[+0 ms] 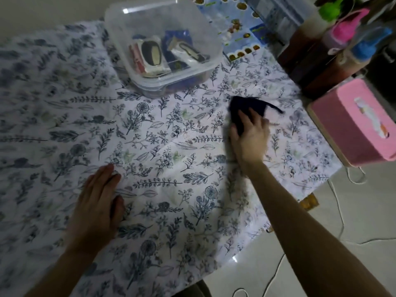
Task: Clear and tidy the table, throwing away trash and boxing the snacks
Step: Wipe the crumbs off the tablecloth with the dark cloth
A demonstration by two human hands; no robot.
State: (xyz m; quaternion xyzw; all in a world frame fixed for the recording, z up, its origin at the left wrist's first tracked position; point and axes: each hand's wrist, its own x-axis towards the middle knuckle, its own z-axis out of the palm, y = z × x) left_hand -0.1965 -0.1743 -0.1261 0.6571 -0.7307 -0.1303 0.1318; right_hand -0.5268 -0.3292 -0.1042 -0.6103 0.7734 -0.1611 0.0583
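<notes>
Snacks [154, 54] are lying in the box [132, 24], table's [150, 146] far edge; right hand [249, 136] is gripping a cloth [246, 105], likely wiping; left hand [96, 206] lying flat

Left hand [96, 200]: lower left of frame, palm down, fingers straight and close together, pointing up-frame; forearm enters from the bottom left corner.
Right hand [249, 138]: right of centre, bare arm outstretched from lower right, fingers curled over a dark cloth [246, 106].
</notes>
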